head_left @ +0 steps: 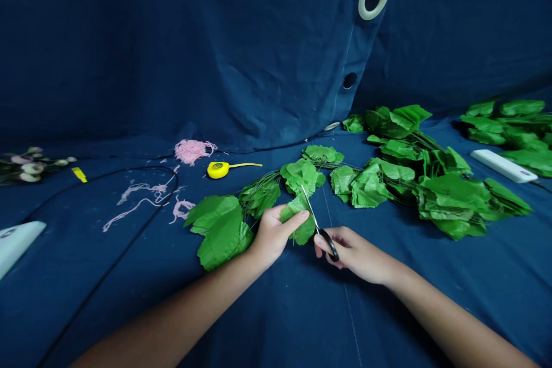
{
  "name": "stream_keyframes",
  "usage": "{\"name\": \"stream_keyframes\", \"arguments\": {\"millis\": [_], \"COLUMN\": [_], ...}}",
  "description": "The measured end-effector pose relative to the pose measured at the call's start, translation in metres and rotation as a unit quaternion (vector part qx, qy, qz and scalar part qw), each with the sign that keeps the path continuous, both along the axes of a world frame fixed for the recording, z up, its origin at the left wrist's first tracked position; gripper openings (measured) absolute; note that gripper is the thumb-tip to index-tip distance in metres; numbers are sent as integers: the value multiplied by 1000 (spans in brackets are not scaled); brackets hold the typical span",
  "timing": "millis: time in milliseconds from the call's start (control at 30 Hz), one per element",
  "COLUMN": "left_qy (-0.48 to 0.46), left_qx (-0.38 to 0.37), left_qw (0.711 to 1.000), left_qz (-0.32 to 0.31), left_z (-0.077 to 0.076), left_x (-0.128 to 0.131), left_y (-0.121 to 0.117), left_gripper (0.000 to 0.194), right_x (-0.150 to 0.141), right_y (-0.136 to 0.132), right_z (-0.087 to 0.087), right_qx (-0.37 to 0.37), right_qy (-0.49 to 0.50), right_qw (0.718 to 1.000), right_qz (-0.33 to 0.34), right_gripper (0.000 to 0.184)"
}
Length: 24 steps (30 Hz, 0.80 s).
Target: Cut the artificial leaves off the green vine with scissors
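Note:
My left hand (pixel 276 233) pinches a green artificial leaf (pixel 304 230) between thumb and fingers. In my right hand (pixel 345 250) is a pair of scissors (pixel 330 246) with black handles, its blades pointing up and away across the leaf's right side. Whether the blades are parted is too fine to tell. A leafy artificial vine (pixel 297 175) lies just beyond my hands, and a cluster of broad leaves (pixel 224 227) rests left of my left hand. To the right, a larger heap of leaf garlands (pixel 452 195) spreads over the blue cloth (pixel 276 322).
A yellow tape measure (pixel 218 170), a pink yarn bundle (pixel 192 151) and loose pink strands (pixel 142 195) lie left of the leaves. A black cable (pixel 125 267) crosses the left side. White devices (pixel 502 165) sit at both sides. Blue curtain (pixel 276 57) hangs behind.

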State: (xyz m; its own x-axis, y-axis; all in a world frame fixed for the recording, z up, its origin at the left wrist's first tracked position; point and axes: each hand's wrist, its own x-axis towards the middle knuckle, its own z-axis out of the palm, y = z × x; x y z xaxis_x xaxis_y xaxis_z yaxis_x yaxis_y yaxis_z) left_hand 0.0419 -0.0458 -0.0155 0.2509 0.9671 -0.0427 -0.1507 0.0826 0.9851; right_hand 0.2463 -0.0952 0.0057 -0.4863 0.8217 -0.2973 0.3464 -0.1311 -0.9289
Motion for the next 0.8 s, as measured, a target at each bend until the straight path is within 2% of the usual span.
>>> {"name": "stream_keyframes", "arguments": {"millis": [800], "left_qy": [3], "left_qx": [21], "left_qw": [1000], "left_qz": [-17], "left_z": [2], "left_x": [0], "left_y": [0], "left_gripper": [30], "right_x": [0], "right_y": [0], "right_z": [-1], "right_qx": [4], "right_qy": [7], "right_qw": [1000], "right_qz": [-6], "right_gripper": [58]}}
